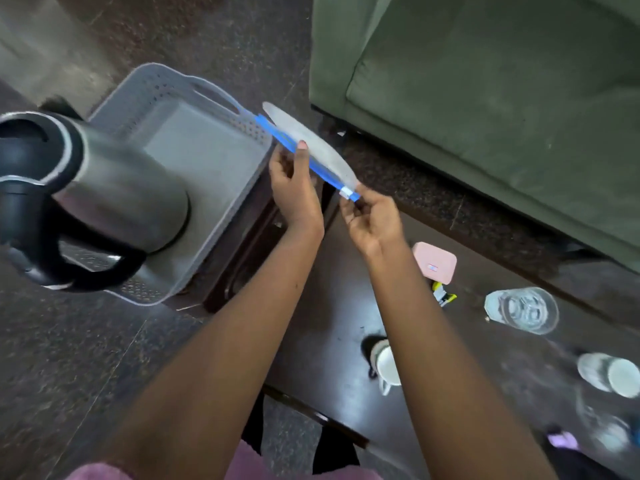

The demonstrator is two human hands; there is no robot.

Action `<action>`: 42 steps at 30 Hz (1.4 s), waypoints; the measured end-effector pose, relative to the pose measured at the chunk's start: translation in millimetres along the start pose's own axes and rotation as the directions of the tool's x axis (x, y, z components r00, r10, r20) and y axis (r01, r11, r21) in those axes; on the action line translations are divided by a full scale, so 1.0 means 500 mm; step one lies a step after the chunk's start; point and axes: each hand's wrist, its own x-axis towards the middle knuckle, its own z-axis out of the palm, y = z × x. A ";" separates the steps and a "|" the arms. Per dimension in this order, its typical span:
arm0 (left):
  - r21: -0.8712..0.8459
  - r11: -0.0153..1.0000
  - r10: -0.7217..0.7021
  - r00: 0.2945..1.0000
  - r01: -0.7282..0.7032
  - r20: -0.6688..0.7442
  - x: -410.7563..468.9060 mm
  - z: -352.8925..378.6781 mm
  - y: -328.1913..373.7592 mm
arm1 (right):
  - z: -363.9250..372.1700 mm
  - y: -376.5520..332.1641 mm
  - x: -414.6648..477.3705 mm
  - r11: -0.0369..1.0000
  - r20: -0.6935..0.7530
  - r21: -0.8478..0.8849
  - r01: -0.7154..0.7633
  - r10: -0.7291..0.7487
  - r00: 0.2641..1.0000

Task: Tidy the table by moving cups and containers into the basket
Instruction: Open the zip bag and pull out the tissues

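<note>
Both my hands hold a flat clear container lid (311, 143) with a blue rim, tilted on edge just right of the grey basket (207, 95). My left hand (294, 188) grips its near long side; my right hand (372, 221) pinches the blue clip at its lower end. A steel kettle (114, 188) with a black handle lies inside the basket. On the dark table (329, 306) sit a pink container (434, 261), a clear glass (523, 310), a white mug (386, 367) and a white-topped clear cup (609, 375).
A green sofa (485, 98) stands beyond the table at the upper right. A small yellow-and-white object (443, 296) lies near the pink container. A purple item (562, 439) and a clear bottle (609, 431) are at the table's right edge. The speckled floor (69, 358) surrounds the basket's stool.
</note>
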 end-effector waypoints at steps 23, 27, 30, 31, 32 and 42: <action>0.834 0.360 -0.166 0.850 -0.419 0.499 -0.282 0.072 -0.346 | -0.465 -0.096 -0.085 0.712 -0.545 -0.699 -0.072 -0.465 0.698; 0.663 0.221 -0.246 0.617 -0.715 0.748 -0.281 0.095 -0.329 | -0.479 -0.143 -0.097 0.019 0.079 -0.985 0.170 -0.831 0.550; 0.520 0.077 -0.310 0.475 -0.851 0.823 -0.280 0.108 -0.311 | -0.480 -0.172 -0.089 -0.363 0.415 -0.906 0.219 -0.655 0.632; 0.463 0.036 -0.296 0.433 -0.886 0.851 -0.280 0.109 -0.303 | -0.476 -0.182 -0.085 -0.438 0.485 -0.866 0.243 -0.615 0.622; 0.411 0.024 -0.258 0.392 -0.911 0.883 -0.279 0.107 -0.295 | -0.470 -0.192 -0.082 -0.491 0.537 -0.831 0.260 -0.590 0.603; 0.506 0.692 0.178 0.801 -0.515 0.572 -0.247 0.036 -0.269 | -0.409 -0.252 -0.071 -0.491 0.571 -0.819 0.297 -0.649 0.503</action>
